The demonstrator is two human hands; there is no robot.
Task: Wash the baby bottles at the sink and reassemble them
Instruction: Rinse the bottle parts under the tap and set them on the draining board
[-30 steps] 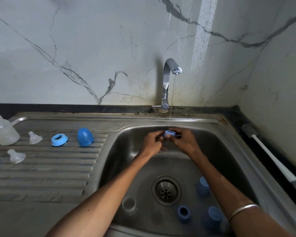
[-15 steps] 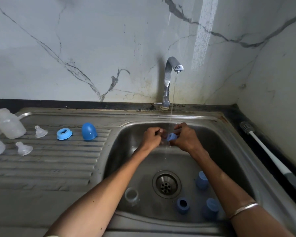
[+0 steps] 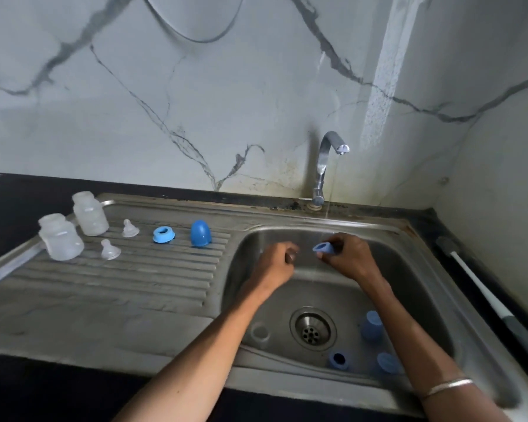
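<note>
Ring in hand: the right hand point(image 3: 352, 258) pinches a blue screw ring point(image 3: 324, 248) under the thin stream from the tap point(image 3: 326, 166), over the sink point(image 3: 433, 287).
Left hand point(image 3: 276, 263): fingers curled, just beside the ring, holding nothing I can make out.
Handling: likely light, stiff plastic, slippery when wet; best held by the outer rim.
Washed parts: two bottles point(image 3: 60, 237), two teats point(image 3: 130, 229), a blue ring point(image 3: 163, 234) and a blue cap point(image 3: 200, 233) on the draining board.
Still in the basin: more blue parts point(image 3: 371, 325).
</note>
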